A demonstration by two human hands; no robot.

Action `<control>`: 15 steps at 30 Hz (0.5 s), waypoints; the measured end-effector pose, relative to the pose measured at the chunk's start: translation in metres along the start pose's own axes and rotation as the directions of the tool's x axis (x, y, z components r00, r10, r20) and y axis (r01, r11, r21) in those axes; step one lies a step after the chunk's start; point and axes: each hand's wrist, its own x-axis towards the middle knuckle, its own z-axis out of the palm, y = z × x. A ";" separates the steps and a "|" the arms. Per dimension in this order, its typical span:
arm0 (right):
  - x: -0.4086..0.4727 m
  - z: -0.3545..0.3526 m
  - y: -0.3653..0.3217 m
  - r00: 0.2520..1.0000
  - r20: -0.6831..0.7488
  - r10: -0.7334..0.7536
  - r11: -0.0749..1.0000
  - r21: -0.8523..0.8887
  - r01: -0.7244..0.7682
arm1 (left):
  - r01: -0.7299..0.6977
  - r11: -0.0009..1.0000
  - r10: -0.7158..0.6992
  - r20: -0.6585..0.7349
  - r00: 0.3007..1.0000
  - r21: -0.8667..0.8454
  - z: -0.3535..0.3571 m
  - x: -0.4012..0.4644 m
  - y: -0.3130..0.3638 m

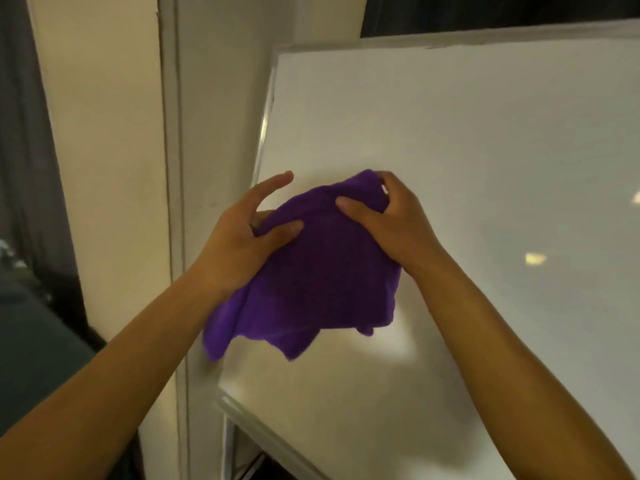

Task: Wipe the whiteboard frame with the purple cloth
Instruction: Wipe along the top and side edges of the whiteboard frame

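The purple cloth (318,282) hangs bunched in front of the whiteboard (467,150), near its left side. My left hand (242,244) pinches the cloth's left edge between thumb and fingers, with the index finger raised off it. My right hand (388,220) grips the cloth's upper right corner. The whiteboard's thin silver frame (265,129) runs down the left edge, along the top, and along the bottom left (263,431). The cloth's lower corners dangle free, and it hides part of the board's left edge.
A cream wall (104,168) and a pale vertical post (194,168) stand just left of the board. A dark curtain (20,133) hangs at the far left. A dark area lies behind the board's top edge.
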 end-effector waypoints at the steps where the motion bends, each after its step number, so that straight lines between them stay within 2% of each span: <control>1: 0.018 -0.004 -0.004 0.999 -0.024 -0.039 0.999 -0.020 0.038 | 0.015 1.000 -0.015 0.001 1.000 -0.013 -0.001 0.013 -0.007; 3: 0.060 -0.010 -0.015 0.992 -0.043 -0.120 0.990 -0.081 0.116 | 0.024 1.000 -0.024 -0.006 1.000 -0.019 -0.006 0.048 -0.020; 6: 0.118 -0.011 -0.032 0.967 -0.039 -0.252 0.943 -0.232 0.237 | -0.038 0.999 0.039 -0.019 0.999 0.032 -0.024 0.101 -0.037; 9: 0.169 -0.015 -0.049 0.947 -0.033 -0.319 0.877 -0.389 0.282 | -0.084 0.989 0.083 0.012 0.996 0.118 -0.044 0.151 -0.049; 12: 0.216 -0.023 -0.064 0.904 -0.023 -0.427 0.754 -0.562 0.342 | -0.194 0.934 0.204 -0.003 0.979 0.301 -0.056 0.193 -0.066; 15: 0.256 -0.030 -0.077 0.863 0.029 -0.504 0.542 -0.768 0.342 | -0.229 0.887 0.292 -0.102 0.951 0.402 -0.061 0.226 -0.085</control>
